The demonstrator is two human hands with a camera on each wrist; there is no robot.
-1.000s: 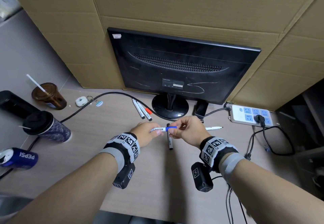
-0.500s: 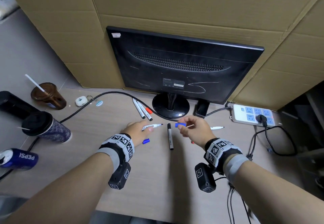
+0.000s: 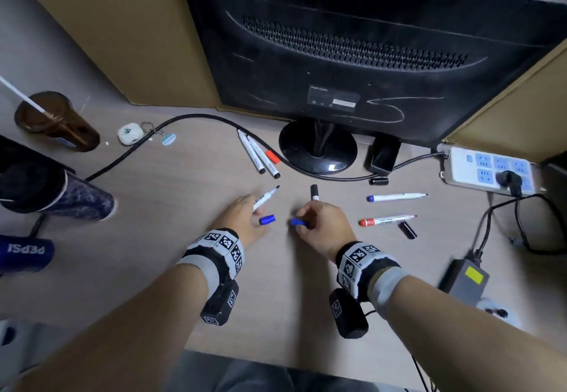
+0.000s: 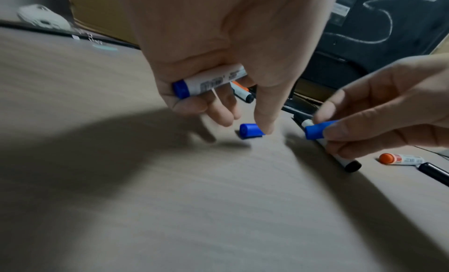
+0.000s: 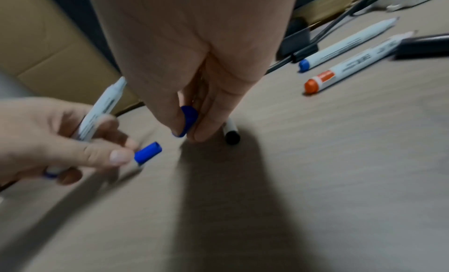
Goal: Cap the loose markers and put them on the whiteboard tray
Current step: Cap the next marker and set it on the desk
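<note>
1. The uncapped blue marker (image 3: 264,199) sits in the left hand (image 3: 242,218) at centre frame of the head view, tip pointing to the upper right. The left wrist view shows the fingers curled round its barrel (image 4: 213,80), blue end toward the little finger.
2. A loose blue cap (image 3: 267,219) lies on the desk (image 3: 184,238) just below that marker. The left thumb tip is at its side; the right wrist view shows the thumb (image 5: 116,157) touching it.
3. The right hand (image 3: 322,222), just right of centre, pinches a second blue cap (image 3: 299,222) between thumb and fingertips, low over the desk.
4. A black-ended marker (image 3: 314,192) lies under the right hand, its end showing above the knuckles. Whether the fingers touch it cannot be told.
5. To the right lie an uncapped blue-ended marker (image 3: 395,197) and, below it, a red-ended marker (image 3: 386,220), with a black cap (image 3: 407,229) just beside the latter.
6. Above the left hand, two markers (image 3: 257,155) lie side by side with a red cap (image 3: 272,156) touching them.
7. A monitor (image 3: 368,38) fills the upper centre, showing its back. A power strip (image 3: 487,167) is at right. A drink cup (image 3: 55,121), a tumbler (image 3: 61,195) and a Pepsi can (image 3: 24,250) stand along the left edge.
8. No whiteboard tray is identifiable.
</note>
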